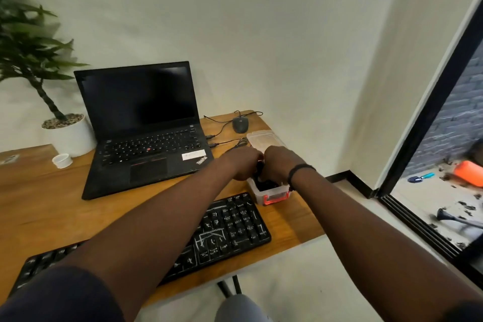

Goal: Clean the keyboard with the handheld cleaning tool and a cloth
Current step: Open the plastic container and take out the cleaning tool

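A black keyboard with white scribbles on its keys lies along the desk's near edge, partly hidden by my left forearm. Just beyond its right end stands a small clear plastic box with a red latch, holding something dark. My left hand and my right hand meet over the box, fingers curled down around a small black object between them. What that object is cannot be made out. No cloth is visible.
The box's clear lid lies behind the hands. An open black laptop sits at the back, with a wired mouse to its right. A potted plant and a small white cup stand at the left. The desk's right edge is close.
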